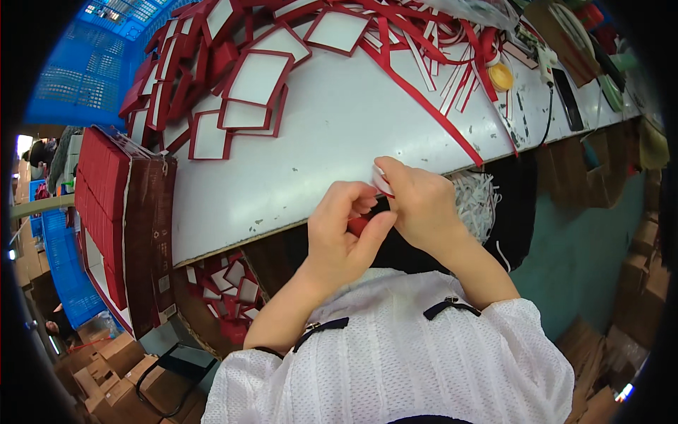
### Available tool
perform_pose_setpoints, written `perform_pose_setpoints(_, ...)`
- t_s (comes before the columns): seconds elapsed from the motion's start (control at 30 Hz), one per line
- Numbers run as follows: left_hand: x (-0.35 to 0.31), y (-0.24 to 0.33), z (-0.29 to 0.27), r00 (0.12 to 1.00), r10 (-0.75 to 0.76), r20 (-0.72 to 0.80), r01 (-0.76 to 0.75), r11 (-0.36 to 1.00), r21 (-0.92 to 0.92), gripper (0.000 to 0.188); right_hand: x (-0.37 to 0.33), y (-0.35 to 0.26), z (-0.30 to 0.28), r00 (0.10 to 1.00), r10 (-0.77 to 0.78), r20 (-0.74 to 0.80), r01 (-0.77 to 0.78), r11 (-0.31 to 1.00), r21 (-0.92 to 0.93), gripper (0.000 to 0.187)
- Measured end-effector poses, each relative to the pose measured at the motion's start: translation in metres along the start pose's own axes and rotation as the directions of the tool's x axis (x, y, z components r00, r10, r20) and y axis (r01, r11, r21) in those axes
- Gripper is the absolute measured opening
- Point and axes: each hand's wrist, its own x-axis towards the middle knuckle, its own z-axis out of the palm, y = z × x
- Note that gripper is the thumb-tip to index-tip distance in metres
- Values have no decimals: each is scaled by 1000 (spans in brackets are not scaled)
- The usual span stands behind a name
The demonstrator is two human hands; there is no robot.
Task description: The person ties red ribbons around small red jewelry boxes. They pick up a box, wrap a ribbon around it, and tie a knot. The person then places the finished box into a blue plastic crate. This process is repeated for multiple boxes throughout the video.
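Both my hands meet just off the front edge of the white table. A bent white strip with a red edge is pinched between the thumb and fingers of my right hand. My left hand curls close beside it, thumb reaching toward the right hand. A small patch of a red piece shows between its thumb and fingers; most of it is hidden, and whether it joins the strip I cannot tell.
Red-rimmed white boxes pile up at the far left. Red and white strips tangle at the far right, near a phone. A carton of red boxes stands left; below the table is a black bag of white scraps.
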Motion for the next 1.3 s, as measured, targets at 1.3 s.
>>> perform_pose_setpoints(1.3, -51, -41, -134, 754, -516, -406, -236, 364, -901, 11, -256, 271, 9, 40, 971, 237, -12, -237, 972, 22)
